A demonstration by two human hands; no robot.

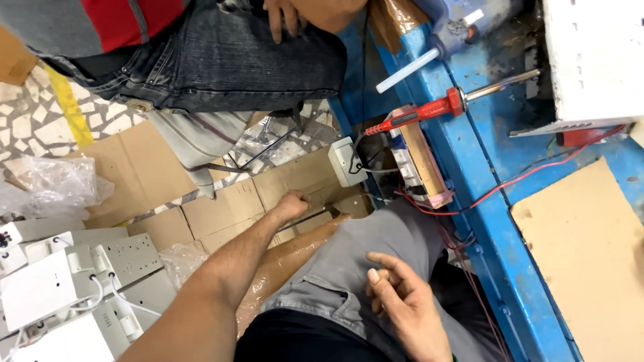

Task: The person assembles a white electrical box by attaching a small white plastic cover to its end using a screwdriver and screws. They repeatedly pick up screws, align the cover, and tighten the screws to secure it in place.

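Head view showed the left hand (292, 203) reaching down, fist closed around something dark, too hidden to identify, above flattened cardboard (221, 208) on the floor, near a white socket box (345, 161). Right hand (402, 302) rested empty, fingers loosely curled, on the grey-trousered thigh. A red soldering iron (429, 109) lay on the blue tabletop (496, 221).
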